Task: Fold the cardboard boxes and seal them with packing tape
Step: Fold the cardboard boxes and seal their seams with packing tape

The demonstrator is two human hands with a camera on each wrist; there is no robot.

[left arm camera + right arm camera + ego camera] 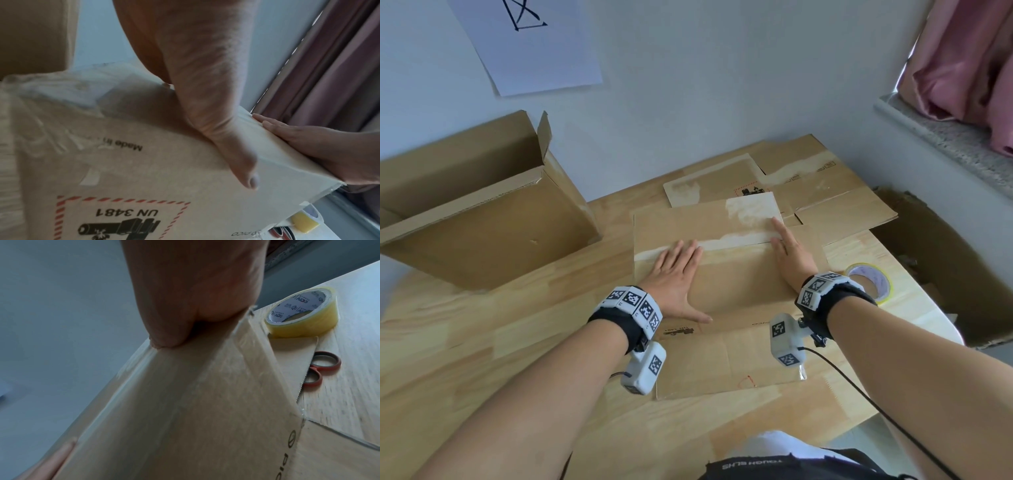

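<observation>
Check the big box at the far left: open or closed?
Open. The big cardboard box has its top flaps standing up, its hollow inside showing.

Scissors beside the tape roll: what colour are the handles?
Red handles; the right wrist view shows them best.

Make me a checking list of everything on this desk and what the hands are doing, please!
Surface: wooden table, light wood.
Job's things: flat cardboard box under both hands; tape roll to its right; open box standing at left; more flattened cardboard behind.
Clutter: red-handled scissors beside the tape roll.
Grippers: left hand and right hand press flat on the cardboard, fingers straight.
Cables: black cable runs from the right wrist camera.
Surroundings: paper sheet on wall; pink curtain; stone sill.
</observation>
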